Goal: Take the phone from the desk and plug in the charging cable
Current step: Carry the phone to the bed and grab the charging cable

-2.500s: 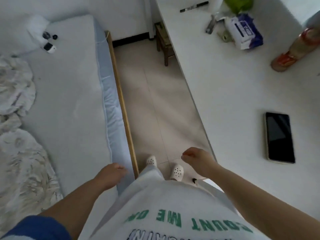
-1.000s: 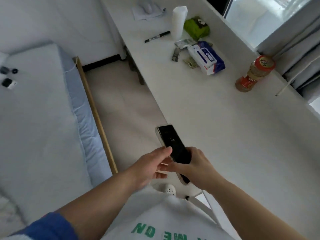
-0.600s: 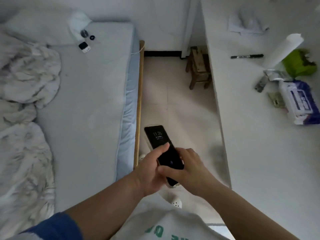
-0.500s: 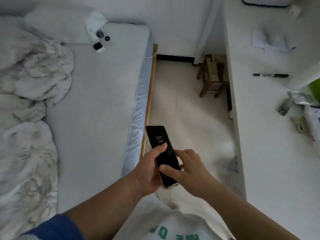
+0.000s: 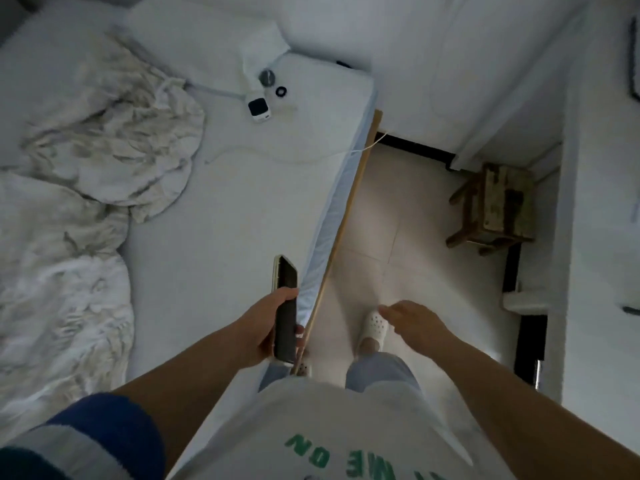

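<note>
My left hand (image 5: 265, 327) grips the lower half of a dark phone (image 5: 285, 282), held on edge above the near side of the bed with its screen dark. My right hand (image 5: 410, 320) hangs apart from it over the floor, fingers loosely spread, holding nothing. A thin white cable (image 5: 277, 154) lies across the mattress and drops off the bed's right edge near the wall. A small white charger block with a black face (image 5: 259, 108) sits further up the bed.
A crumpled quilt (image 5: 86, 161) covers the bed's left side. The bed's wooden rail (image 5: 343, 223) borders a tiled floor strip. A small wooden stool (image 5: 495, 209) stands under the white desk (image 5: 602, 202) on the right. My feet are in white clogs.
My right hand has let go of the phone and moved right over the floor. The left hand alone now holds it. The view has turned from the desk toward the bed.
</note>
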{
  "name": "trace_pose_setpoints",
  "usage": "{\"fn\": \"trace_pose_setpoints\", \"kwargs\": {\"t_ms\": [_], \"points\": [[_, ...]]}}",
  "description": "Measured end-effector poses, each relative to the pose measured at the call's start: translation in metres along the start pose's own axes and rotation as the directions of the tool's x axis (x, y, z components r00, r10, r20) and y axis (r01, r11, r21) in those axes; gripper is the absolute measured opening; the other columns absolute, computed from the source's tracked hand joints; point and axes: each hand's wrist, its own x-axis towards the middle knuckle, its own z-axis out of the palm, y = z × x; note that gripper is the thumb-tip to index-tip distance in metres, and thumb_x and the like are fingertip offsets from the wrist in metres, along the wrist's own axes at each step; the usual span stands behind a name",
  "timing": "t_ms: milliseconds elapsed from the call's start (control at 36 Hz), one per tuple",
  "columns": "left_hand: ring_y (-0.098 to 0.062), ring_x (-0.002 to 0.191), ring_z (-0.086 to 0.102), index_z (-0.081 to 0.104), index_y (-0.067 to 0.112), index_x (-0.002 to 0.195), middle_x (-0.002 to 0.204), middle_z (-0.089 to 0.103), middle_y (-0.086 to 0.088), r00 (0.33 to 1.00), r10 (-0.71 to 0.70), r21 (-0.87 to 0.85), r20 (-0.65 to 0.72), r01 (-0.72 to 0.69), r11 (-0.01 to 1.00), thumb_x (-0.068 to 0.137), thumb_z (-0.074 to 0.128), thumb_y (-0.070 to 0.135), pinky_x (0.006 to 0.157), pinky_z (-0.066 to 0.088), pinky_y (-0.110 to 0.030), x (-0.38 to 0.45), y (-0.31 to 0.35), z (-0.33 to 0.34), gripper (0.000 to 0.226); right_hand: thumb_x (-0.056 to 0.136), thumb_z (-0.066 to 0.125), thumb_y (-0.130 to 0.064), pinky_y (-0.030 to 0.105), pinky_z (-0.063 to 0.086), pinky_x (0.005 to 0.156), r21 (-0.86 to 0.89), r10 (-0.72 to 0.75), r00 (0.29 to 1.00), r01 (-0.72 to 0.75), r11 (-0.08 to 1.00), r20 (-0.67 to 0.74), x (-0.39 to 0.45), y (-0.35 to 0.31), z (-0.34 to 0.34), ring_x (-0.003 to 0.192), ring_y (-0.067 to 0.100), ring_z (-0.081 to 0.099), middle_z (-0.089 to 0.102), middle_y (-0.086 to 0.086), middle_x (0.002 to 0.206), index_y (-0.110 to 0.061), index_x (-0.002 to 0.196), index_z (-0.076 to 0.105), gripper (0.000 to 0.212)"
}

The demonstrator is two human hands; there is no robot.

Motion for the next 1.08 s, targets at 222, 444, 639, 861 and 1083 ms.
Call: {"fn": "trace_pose_setpoints", "kwargs": {"t_ms": [222, 444, 639, 861, 1083], "points": [[-0.033, 0.067, 0.059, 0.047, 0.004, 0.116, 0.082, 0.06, -0.021, 0.97, -0.034, -0.253, -0.239, -0.029, 0.967, 0.085, 0.049, 0.037, 0.053, 0.052, -0.036, 0.04, 0.048, 0.01, 0.045, 0.087, 0.051, -0.041, 0.044, 0.045, 0.094, -0.222, 0.05, 0.995, -0.03, 0.975, 0.081, 0.11, -0.018, -0.109, 0.103, 0.034, 0.06, 0.063, 0.023, 0.116, 0.007, 0.112, 0.058, 0.054], [-0.026, 0.066, 0.059, 0.051, 0.008, 0.11, 0.089, 0.058, -0.018, 0.924, -0.066, -0.373, -0.376, -0.085, 0.924, 0.082, 0.055, 0.043, 0.052, 0.05, -0.032, 0.067, 0.089, 0.025, 0.044, 0.086, 0.054, -0.036, 0.036, 0.043, 0.082, -0.414, 0.013, 0.992, 0.041, 0.909, 0.126, 0.224, -0.081, -0.182, 0.085, 0.023, 0.051, 0.055, 0.008, 0.092, 0.0, 0.111, 0.061, 0.045], [-0.028, 0.078, 0.061, 0.054, 0.011, 0.1, 0.096, 0.062, -0.018, 0.885, -0.156, -0.501, -0.439, -0.097, 0.86, 0.074, 0.062, 0.05, 0.061, 0.047, -0.032, 0.102, 0.093, 0.003, 0.048, 0.088, 0.049, -0.036, 0.034, 0.044, 0.077, -0.641, -0.023, 0.976, 0.158, 0.751, 0.215, 0.266, -0.159, -0.175, 0.084, 0.031, 0.061, 0.058, 0.013, 0.078, -0.003, 0.079, 0.063, 0.036], [-0.028, 0.09, 0.061, 0.05, 0.007, 0.121, 0.098, 0.062, -0.016, 0.891, -0.194, -0.606, -0.41, -0.107, 0.789, 0.075, 0.061, 0.051, 0.069, 0.049, -0.033, 0.134, 0.14, -0.031, 0.064, 0.086, 0.051, -0.035, 0.032, 0.039, 0.07, -0.743, -0.083, 0.938, 0.319, 0.588, 0.337, 0.301, -0.239, -0.157, 0.075, 0.023, 0.056, 0.063, 0.012, 0.082, -0.004, 0.088, 0.064, 0.034], [-0.028, 0.091, 0.064, 0.055, 0.017, 0.102, 0.098, 0.066, -0.013, 0.89, -0.205, -0.635, -0.408, -0.114, 0.764, 0.071, 0.061, 0.056, 0.084, 0.051, -0.038, 0.176, 0.173, -0.059, 0.05, 0.087, 0.05, -0.033, 0.033, 0.041, 0.081, -0.824, 0.004, 0.884, 0.434, 0.365, 0.468, 0.377, -0.314, -0.127, 0.096, 0.027, 0.057, 0.064, 0.011, 0.096, -0.008, 0.095, 0.063, 0.029]]}}
